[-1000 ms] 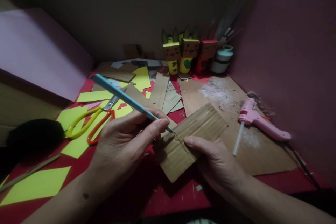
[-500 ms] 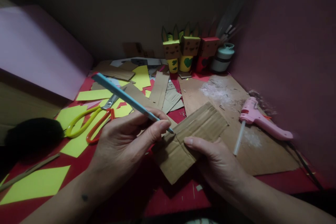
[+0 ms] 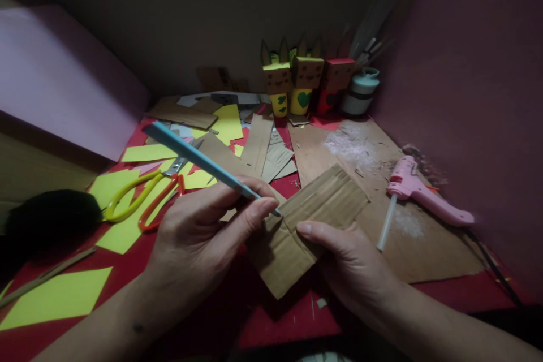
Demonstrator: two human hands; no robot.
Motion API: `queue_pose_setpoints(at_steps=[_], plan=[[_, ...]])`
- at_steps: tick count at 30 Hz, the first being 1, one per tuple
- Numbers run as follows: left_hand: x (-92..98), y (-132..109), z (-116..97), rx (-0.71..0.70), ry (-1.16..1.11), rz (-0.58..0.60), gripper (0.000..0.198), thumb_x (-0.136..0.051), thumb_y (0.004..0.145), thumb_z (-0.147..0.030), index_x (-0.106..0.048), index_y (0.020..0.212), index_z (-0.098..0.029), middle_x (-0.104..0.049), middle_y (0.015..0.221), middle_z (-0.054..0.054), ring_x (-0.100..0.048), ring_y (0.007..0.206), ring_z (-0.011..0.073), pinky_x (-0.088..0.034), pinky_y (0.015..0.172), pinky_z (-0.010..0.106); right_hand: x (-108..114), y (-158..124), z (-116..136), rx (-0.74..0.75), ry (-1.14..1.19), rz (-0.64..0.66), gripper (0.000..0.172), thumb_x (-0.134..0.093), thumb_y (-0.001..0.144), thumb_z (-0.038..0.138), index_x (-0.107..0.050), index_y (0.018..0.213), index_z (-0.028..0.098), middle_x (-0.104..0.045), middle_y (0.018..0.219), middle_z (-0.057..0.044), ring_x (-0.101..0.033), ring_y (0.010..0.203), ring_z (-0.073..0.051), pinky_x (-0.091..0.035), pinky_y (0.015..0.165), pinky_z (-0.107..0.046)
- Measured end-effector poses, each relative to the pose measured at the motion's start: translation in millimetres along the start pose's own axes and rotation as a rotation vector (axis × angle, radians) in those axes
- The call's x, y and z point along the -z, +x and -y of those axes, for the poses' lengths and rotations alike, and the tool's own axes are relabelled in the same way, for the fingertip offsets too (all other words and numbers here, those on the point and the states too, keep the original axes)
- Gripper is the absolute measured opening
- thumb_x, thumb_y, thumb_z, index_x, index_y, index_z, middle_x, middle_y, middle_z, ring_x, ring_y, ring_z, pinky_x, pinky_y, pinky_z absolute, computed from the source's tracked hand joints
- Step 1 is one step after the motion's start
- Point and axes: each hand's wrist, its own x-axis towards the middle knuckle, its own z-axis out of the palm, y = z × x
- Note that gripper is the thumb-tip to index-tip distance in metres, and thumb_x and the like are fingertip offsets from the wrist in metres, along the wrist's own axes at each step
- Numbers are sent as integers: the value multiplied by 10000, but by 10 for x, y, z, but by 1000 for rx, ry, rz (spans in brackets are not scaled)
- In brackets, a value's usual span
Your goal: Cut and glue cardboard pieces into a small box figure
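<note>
Between thumb and fingers, my left hand (image 3: 212,220) grips a light-blue pencil (image 3: 203,164) near its point. The pencil's tip meets the upper left part of a brown cardboard piece (image 3: 311,226), close to a line across it. My right hand (image 3: 352,249) clasps that cardboard from the lower right, thumb on top; the other fingers are mostly hidden underneath. The cardboard is tilted and held above the red table surface (image 3: 271,322). Left of my left hand lie scissors (image 3: 148,198) with one yellow and one orange handle.
A pink glue gun (image 3: 419,189) with a glue stick rests on a cardboard sheet (image 3: 436,260) at right. Small box-headed figures (image 3: 301,85) and a teal-lidded jar (image 3: 360,90) stand at the back. Yellow paper (image 3: 59,297) and cardboard strips (image 3: 257,144) are scattered leftward.
The pencil's back end has dipped slightly and swung a little left, with my left hand shifting a bit. My right hand and the cardboard stay almost still.
</note>
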Motion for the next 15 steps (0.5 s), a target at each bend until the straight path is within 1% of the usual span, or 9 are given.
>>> queue_pose_setpoints(at_steps=[5,15], plan=[[-3,7,-8,-13,39,-10,149,-637,851,-121,-695,794,-245,-696,712,-100,-622,623,57,-491,598,134,-15,3,8,-2,21,12,476,-794,719,161,-715,1185,214,-776,859,-31,-703,705,-189,-561,670,-310],[21,-3,12,-87,70,10,150,-623,861,-119,-681,801,-244,-686,689,-103,-624,605,60,-491,571,133,-2,-4,5,-2,11,3,472,-803,706,176,-723,1170,208,-773,811,-25,-703,686,-193,-564,671,-317]])
